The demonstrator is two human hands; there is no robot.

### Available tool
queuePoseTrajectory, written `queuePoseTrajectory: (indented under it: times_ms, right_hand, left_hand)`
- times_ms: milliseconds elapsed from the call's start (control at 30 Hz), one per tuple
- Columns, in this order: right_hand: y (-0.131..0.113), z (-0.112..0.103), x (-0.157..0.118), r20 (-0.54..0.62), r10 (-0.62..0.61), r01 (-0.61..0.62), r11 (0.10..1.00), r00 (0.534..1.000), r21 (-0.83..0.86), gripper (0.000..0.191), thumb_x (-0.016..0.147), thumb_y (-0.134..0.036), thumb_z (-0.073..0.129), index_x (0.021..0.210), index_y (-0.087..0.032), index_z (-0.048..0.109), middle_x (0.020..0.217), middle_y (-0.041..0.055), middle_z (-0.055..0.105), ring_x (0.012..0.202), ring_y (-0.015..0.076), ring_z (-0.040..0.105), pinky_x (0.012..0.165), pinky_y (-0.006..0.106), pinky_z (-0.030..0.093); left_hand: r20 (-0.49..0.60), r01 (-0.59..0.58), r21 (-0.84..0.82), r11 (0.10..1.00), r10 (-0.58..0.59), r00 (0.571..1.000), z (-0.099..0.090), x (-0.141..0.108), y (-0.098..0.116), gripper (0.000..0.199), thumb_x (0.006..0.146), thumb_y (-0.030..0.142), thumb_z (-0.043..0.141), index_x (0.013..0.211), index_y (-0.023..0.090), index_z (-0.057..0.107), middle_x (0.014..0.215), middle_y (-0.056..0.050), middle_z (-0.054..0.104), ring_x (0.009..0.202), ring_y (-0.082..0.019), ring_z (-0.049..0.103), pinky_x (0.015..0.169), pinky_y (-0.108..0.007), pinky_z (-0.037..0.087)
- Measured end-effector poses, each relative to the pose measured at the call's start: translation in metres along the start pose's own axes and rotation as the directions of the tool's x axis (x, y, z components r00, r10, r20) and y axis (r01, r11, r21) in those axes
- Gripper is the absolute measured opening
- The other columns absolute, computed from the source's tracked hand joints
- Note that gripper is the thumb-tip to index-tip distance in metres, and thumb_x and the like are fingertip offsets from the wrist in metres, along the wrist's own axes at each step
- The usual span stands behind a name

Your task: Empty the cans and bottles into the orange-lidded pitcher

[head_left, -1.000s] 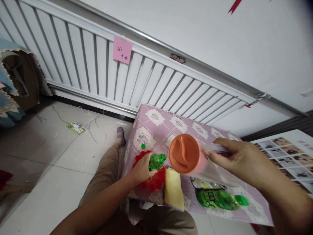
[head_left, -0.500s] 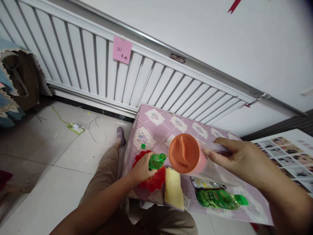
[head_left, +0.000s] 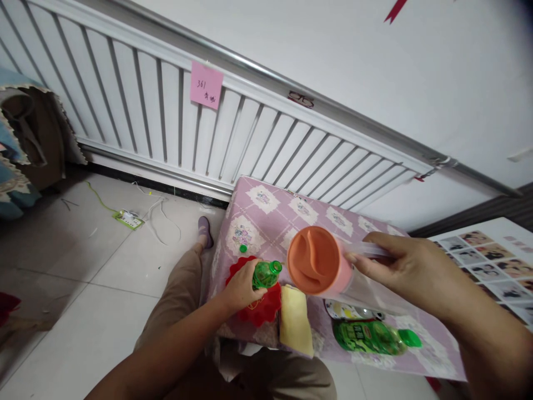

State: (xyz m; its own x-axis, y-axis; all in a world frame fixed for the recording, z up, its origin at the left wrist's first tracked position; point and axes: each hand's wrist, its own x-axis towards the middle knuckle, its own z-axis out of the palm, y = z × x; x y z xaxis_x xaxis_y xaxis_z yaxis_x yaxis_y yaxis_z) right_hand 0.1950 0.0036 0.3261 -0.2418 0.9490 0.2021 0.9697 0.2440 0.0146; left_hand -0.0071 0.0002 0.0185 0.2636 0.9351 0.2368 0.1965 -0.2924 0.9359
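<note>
My left hand (head_left: 242,287) is wrapped round a green bottle (head_left: 266,274) with its mouth uncapped, above a red scalloped tray (head_left: 262,314). A clear pitcher with an orange lid (head_left: 313,260) hangs tilted toward the bottle, its lid facing me. My right hand (head_left: 400,266) grips the pitcher's handle. The pitcher and the bottle mouth are close but apart. A small green cap (head_left: 243,248) lies on the flowered tablecloth (head_left: 275,222) behind the tray. Beside the tray is a folded yellow cloth (head_left: 296,322). A capped green bottle (head_left: 370,338) lies on its side below the pitcher.
A patterned item (head_left: 345,309), partly hidden, lies by the capped bottle. Behind the table runs a white radiator (head_left: 258,133) with a pink note (head_left: 206,85). At right is a photo-covered white surface (head_left: 493,244). A power strip (head_left: 129,219) with cables lies on the floor.
The view has shifted very slightly. Both hands, the bottle and the pitcher hold nearly the same positions.
</note>
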Motion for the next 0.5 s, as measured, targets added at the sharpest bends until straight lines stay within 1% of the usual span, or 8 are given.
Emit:
queuePoseTrajectory:
  times_ms: [100,267,500]
  right_hand:
    - [-0.0018,-0.0025,-0.0004,0.074,-0.014,0.013,1.0,0.997,0.009,0.048,0.077,-0.068,0.054,0.064,-0.022,0.057,0.048,-0.0032,0.05,0.045,0.0128,0.044,0.042,0.025,0.032]
    - [-0.002,-0.0021,0.0004,0.089,0.015,-0.017,1.0,0.996,0.011,0.049,0.076,-0.07,0.054,0.065,-0.022,0.057,0.048,-0.0044,0.046,0.044,0.0122,0.041,0.043,0.025,0.031]
    - [-0.0006,-0.0003,0.0007,0.103,0.015,-0.016,1.0,0.995,0.014,0.05,0.077,-0.071,0.052,0.067,-0.022,0.059,0.05,-0.0038,0.049,0.047,0.0125,0.042,0.044,0.025,0.032]
  left_hand:
    - [0.0,-0.009,0.001,1.0,0.009,1.0,0.0002,-0.0001,-0.0016,0.072,0.072,0.015,0.071,0.136,0.021,0.04,0.136,-0.014,0.057,0.128,-0.029,0.055,0.111,-0.046,0.042]
    - [0.006,0.005,0.012,1.0,-0.005,1.0,-0.0004,-0.0003,-0.001,0.072,0.072,0.015,0.071,0.136,0.02,0.04,0.136,-0.015,0.057,0.128,-0.029,0.055,0.111,-0.046,0.043]
    - [0.013,0.037,0.025,0.999,-0.037,0.999,-0.0012,-0.0003,0.0016,0.072,0.072,0.016,0.072,0.137,0.018,0.039,0.137,-0.016,0.056,0.129,-0.03,0.054,0.111,-0.047,0.042]
